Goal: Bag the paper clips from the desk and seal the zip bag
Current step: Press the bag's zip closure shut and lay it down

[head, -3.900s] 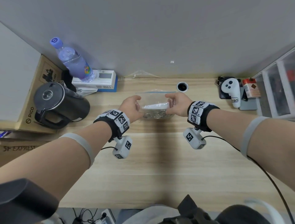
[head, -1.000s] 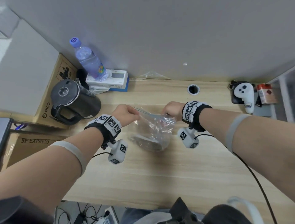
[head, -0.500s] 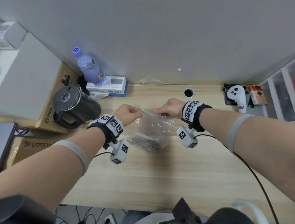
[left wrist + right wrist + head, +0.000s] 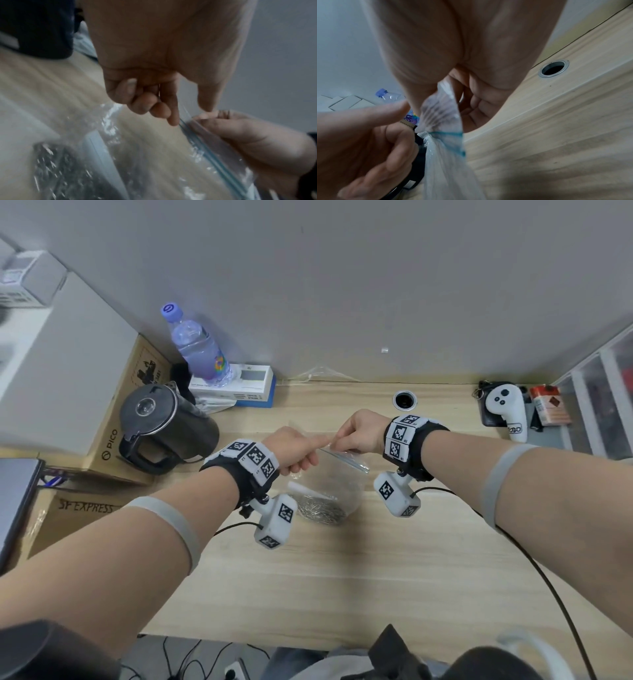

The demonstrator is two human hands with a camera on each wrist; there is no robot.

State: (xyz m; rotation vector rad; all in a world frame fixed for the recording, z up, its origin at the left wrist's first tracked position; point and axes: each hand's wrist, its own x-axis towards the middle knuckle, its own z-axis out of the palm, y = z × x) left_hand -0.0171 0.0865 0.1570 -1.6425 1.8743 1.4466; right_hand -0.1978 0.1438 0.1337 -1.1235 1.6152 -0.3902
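Both hands pinch zip bag (image 4: 329,484) top; paper clips (image 4: 320,510) inside.

**Desk against grey wall**

Plain grey wall (image 4: 342,285) behind a light wood desk (image 4: 342,577). Cable hole (image 4: 405,400) near the back edge. Back-left corner: black kettle (image 4: 164,426), water bottle (image 4: 198,347), white-blue box (image 4: 253,386), cardboard boxes (image 4: 130,392). Back-right corner: white controller (image 4: 507,409), clear drawers (image 4: 603,395). Cables (image 4: 185,659) on the floor below the front edge. Even, soft light.
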